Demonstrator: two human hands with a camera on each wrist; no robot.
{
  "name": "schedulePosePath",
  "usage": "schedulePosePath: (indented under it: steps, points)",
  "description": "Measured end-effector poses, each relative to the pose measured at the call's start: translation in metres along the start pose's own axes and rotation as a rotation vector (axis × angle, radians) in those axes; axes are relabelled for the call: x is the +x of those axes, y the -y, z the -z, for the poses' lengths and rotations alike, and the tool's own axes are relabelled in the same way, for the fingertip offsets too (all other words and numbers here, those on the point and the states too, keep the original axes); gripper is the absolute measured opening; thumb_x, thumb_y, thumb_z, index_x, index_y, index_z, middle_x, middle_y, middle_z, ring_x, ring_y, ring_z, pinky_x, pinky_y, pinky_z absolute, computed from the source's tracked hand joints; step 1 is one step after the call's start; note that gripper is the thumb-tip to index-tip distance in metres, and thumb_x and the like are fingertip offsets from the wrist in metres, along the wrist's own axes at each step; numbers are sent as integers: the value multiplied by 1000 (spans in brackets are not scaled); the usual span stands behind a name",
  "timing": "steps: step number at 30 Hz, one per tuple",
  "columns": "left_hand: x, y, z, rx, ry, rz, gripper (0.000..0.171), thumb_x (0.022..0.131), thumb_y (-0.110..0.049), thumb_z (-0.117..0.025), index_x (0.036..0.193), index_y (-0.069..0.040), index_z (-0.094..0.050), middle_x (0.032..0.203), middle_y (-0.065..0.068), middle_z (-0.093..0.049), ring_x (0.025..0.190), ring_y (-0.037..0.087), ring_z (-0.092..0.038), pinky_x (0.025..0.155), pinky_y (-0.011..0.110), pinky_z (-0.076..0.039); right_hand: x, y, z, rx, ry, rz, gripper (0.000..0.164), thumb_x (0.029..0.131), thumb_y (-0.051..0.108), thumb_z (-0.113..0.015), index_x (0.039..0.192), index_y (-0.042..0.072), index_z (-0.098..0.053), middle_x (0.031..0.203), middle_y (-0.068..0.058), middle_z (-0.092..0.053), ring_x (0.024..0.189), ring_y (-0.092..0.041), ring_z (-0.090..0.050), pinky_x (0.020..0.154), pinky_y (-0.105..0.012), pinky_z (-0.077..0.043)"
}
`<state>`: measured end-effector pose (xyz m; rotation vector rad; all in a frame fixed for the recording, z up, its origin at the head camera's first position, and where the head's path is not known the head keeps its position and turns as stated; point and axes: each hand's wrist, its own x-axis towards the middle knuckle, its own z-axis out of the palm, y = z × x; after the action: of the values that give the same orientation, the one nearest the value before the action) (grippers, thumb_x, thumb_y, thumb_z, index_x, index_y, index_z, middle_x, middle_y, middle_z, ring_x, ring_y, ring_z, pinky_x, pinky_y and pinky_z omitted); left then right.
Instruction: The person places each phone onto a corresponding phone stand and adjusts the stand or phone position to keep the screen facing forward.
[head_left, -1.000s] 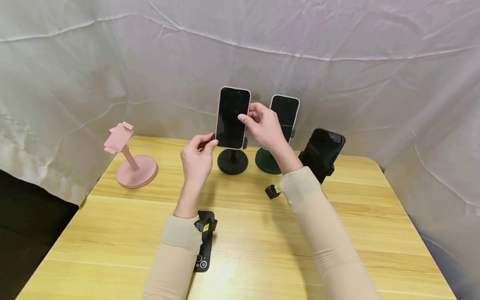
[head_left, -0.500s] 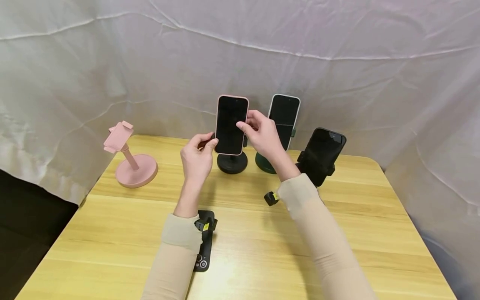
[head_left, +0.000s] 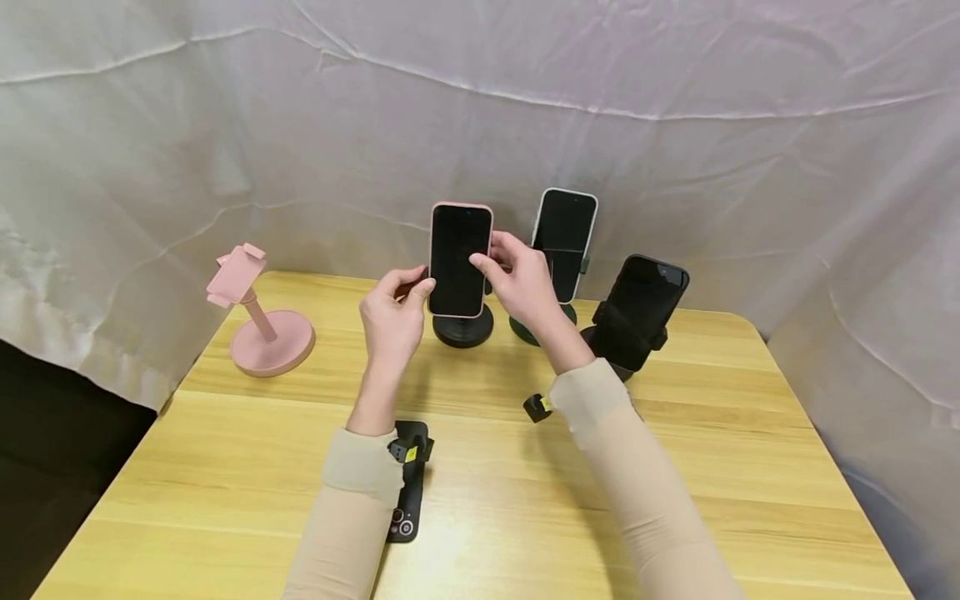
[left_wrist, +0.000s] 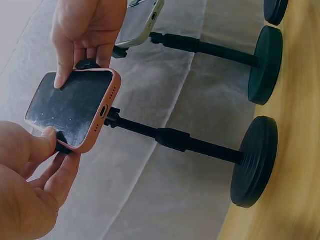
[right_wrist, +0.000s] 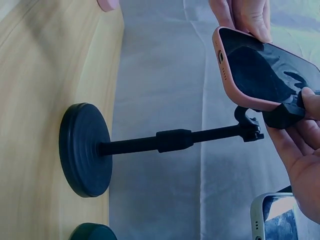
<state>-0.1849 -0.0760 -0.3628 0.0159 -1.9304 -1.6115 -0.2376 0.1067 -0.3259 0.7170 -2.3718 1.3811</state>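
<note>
A phone in a pink case (head_left: 453, 254) sits upright in the clamp of a black phone stand (left_wrist: 172, 139), its dark screen toward me. My left hand (head_left: 393, 312) pinches at the phone's lower left edge, thumb and fingers on the black clamp arm (left_wrist: 62, 142). On the other side my right hand (head_left: 525, 275) grips the phone's right edge, thumb over the screen and fingers behind. The right clamp arm (right_wrist: 284, 116) lies against the case beside that hand. The phone's bottom edge hangs above the round black base (head_left: 463, 332).
A phone in a white case (head_left: 566, 225) stands in a green stand (left_wrist: 265, 65) close to the right. Farther right, a black phone (head_left: 645, 304) leans in a black holder. A pink stand (head_left: 273, 343) is at left. Another black phone (head_left: 408, 492) lies face down under the left forearm.
The pink-cased phone has slid down between the clamp arms, and my right hand has come down with it. My left hand has stayed in place.
</note>
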Motion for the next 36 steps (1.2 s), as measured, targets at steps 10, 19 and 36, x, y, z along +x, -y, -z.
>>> schedulePosePath:
  steps: [10, 19, 36]
  points:
    - [0, 0, 2, -9, -2, 2, 20, 92, -6, -79, 110, 4, -77, 109, 19, -77, 100, 29, -75, 90, 37, -60, -2, 8, 0, -80, 36, -69, 36, 102, 25, -70, 131, 3, -68, 120, -15, -75, 118, -26, -70, 95, -41, -59]
    - [0, -1, 3, 0, -2, -8, 20, 92, -6, -79, 110, 4, -77, 109, 19, -77, 100, 30, -75, 91, 40, -60, 0, 17, 3, -152, 116, -154, 31, 104, 26, -67, 127, 6, -68, 121, -12, -75, 112, -27, -71, 88, -43, -57]
    - [2, 0, 2, 27, -13, -8, 21, 94, -8, -78, 113, 2, -78, 111, 17, -77, 103, 29, -74, 92, 40, -60, -9, 11, -6, 16, 34, -148, 27, 103, 26, -69, 120, 5, -71, 109, -10, -76, 94, -22, -73, 79, -37, -61]
